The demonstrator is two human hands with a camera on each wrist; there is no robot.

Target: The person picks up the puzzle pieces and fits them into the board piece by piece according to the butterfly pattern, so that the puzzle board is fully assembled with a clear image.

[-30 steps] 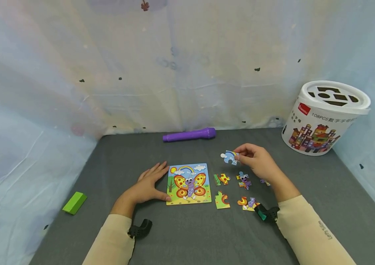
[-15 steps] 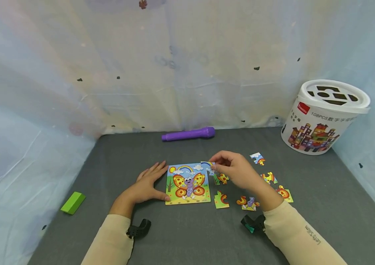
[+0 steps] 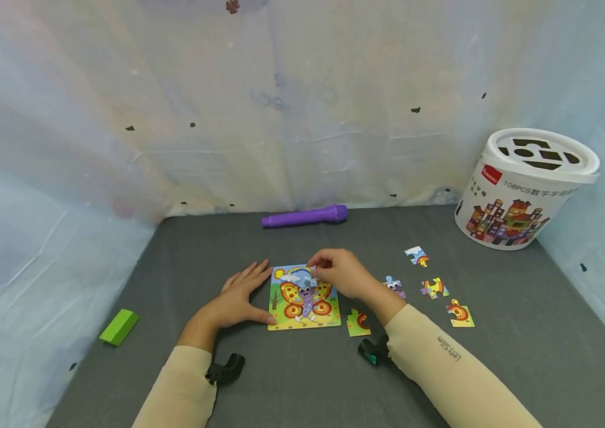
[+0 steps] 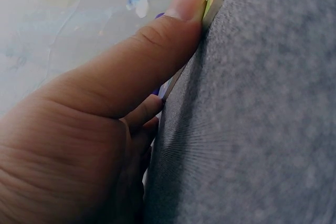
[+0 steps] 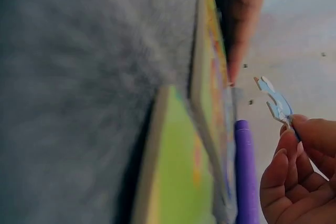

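A square butterfly picture board (image 3: 310, 318) lies flat on the grey table. My left hand (image 3: 238, 301) rests along its left side, fingers spread and straight, the thumb on the near left corner. Over the board's top part, my right hand (image 3: 342, 273) pinches a light blue jigsaw piece (image 5: 281, 103) between thumb and fingers; the right wrist view shows it raised above the board. Right of the board lies a green and orange jigsaw piece (image 3: 358, 324). Another jigsaw piece (image 3: 393, 284), blue and purple, is partly hidden by my right forearm.
Three more jigsaw pieces lie farther right, one with blue sky (image 3: 416, 255), one yellow (image 3: 434, 288) and one orange (image 3: 461, 314). A purple toy microphone (image 3: 305, 216) lies at the back, a green block (image 3: 119, 327) at left. A white bucket (image 3: 516, 208) stands back right.
My right hand has carried the blue jigsaw piece leftward, from above the loose pieces to over the board's top. My left hand has stayed at the board's left side.
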